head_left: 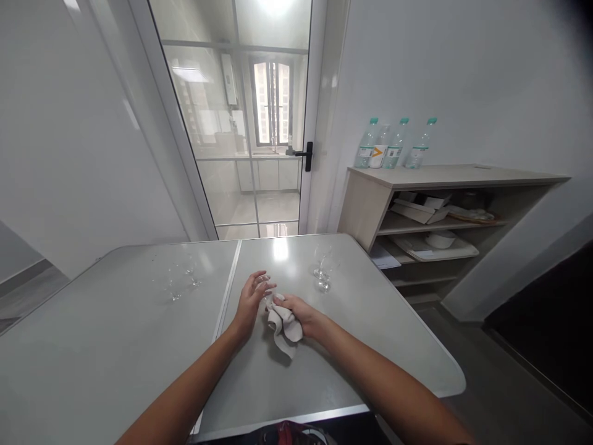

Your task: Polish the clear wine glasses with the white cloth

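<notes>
My left hand [252, 300] has its fingers curled round a clear glass [262, 282], which is partly hidden by them. A white cloth [285, 324] is bunched in my right hand [299, 309], pressed against the lower end of that glass, with a loose corner hanging down toward the table. Both hands are close together above the middle of the grey-white table [259, 389]. Clear stemmed glasses [324, 283] stand to the right of my hands. More clear glasses [174, 293] are on the left part of the table, faint against its surface.
A pale strip [228, 284] runs across the table. Behind the table is a glass door [278, 185] with a black handle [308, 157]. At right, a wooden shelf unit [445, 176] carries several plastic bottles [418, 148], with trays [440, 246] and boxes [417, 210] inside.
</notes>
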`<state>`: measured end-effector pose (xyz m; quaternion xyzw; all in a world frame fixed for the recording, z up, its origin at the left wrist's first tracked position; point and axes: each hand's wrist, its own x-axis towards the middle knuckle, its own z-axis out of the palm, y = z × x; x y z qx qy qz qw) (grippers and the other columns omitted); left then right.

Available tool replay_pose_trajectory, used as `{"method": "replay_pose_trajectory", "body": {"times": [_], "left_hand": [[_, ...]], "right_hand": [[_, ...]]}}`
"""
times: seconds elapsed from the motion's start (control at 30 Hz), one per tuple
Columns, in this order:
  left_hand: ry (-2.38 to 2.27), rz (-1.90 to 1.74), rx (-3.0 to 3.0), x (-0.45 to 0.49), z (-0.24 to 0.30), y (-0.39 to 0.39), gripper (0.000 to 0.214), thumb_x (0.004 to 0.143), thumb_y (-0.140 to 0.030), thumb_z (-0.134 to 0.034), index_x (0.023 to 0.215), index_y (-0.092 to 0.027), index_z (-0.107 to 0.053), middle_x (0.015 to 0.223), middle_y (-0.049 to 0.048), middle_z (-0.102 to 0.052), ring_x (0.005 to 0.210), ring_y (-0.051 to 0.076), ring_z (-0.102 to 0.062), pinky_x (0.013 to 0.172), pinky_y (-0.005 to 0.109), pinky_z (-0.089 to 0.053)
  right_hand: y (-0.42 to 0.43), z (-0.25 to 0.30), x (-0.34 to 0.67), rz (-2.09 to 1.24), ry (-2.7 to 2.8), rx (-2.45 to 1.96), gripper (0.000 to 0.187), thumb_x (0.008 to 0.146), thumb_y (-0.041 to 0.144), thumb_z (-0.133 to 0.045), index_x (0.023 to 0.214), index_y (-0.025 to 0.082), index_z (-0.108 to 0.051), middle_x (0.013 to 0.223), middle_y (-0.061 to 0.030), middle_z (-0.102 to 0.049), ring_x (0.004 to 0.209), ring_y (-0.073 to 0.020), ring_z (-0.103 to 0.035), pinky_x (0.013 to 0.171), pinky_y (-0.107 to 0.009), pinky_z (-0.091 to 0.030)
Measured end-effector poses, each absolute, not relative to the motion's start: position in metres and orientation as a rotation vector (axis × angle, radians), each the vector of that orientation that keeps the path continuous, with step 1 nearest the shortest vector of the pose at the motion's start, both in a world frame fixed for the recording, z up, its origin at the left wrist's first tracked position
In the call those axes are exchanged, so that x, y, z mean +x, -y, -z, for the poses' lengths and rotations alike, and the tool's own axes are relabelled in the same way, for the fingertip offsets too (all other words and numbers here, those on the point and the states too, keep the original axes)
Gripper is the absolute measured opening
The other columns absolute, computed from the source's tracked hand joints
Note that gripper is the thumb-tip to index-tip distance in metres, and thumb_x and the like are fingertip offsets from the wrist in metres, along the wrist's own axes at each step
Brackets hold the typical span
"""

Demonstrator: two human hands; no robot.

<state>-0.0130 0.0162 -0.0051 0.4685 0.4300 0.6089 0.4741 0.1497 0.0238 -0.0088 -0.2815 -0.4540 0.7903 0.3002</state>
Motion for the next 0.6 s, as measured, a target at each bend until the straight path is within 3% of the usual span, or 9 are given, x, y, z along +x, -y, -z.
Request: {"method": "replay_pose_trajectory", "body": {"times": [0.1,0.23,0.3,0.37,0.5,0.6], "left_hand": [[-0.979,-1.473,1.208,-0.014,0.0,-0.016,0.051,0.089,-0.053,-0.069,0.129,-0.021,-0.06,0.124,0.0118,-0.065,0.106,0.025,-0.07,0.093,0.038,-0.053],[-1.259,-1.518,1.362,-0.012,0.003,-0.017,0.051,0.086,-0.054,-0.072,0.123,-0.02,-0.064,0.112,0.0102,-0.07,0.103,0.024,-0.069,0.094,0.038,-0.051],[-1.341,-1.511,1.36,-0.012,0.005,-0.016,0.051,0.086,-0.054,-0.071,0.122,-0.019,-0.064,0.109,0.0104,-0.071,0.101,0.024,-0.069,0.093,0.038,-0.052],[-1.335,-1.504,1.342,-0.012,0.005,-0.015,0.049,0.087,-0.053,-0.071,0.122,-0.018,-0.065,0.108,0.0105,-0.071,0.098,0.024,-0.07,0.092,0.039,-0.054],[-1.022,-1.522,1.269,-0.014,-0.003,-0.01,0.042,0.092,-0.048,-0.066,0.123,-0.021,-0.064,0.129,0.0124,-0.067,0.113,0.026,-0.067,0.096,0.039,-0.056],[-0.916,-1.501,1.279,-0.013,-0.008,-0.008,0.041,0.094,-0.046,-0.065,0.127,-0.022,-0.064,0.14,0.0129,-0.062,0.12,0.028,-0.066,0.1,0.041,-0.055]], "right_hand": [[-0.024,0.007,0.152,-1.924,1.409,-0.786,0.048,0.076,0.06,-0.079,0.089,0.018,-0.061,0.078,-0.001,-0.063,0.067,-0.0153,-0.054,0.068,-0.028,-0.042],[-0.02,0.009,0.148,-1.128,1.891,-1.198,0.019,0.09,0.035,-0.07,0.094,0.021,-0.057,0.081,-0.0031,-0.065,0.076,-0.0194,-0.058,0.07,-0.028,-0.035],[-0.017,0.01,0.146,-0.93,1.977,-1.302,0.014,0.091,0.027,-0.067,0.096,0.021,-0.055,0.08,-0.0033,-0.064,0.077,-0.0198,-0.057,0.07,-0.028,-0.034],[-0.018,0.009,0.145,-1.118,1.921,-1.206,0.015,0.091,0.03,-0.067,0.093,0.021,-0.056,0.079,-0.0022,-0.064,0.075,-0.0186,-0.056,0.07,-0.028,-0.035],[-0.024,0.006,0.149,-1.946,1.378,-0.808,0.036,0.086,0.052,-0.071,0.083,0.019,-0.057,0.073,-0.0015,-0.061,0.065,-0.0153,-0.052,0.065,-0.028,-0.04],[-0.028,0.006,0.153,-2.113,1.221,-0.742,0.045,0.08,0.059,-0.075,0.081,0.017,-0.058,0.072,-0.0025,-0.061,0.061,-0.0142,-0.05,0.063,-0.028,-0.04]]}}
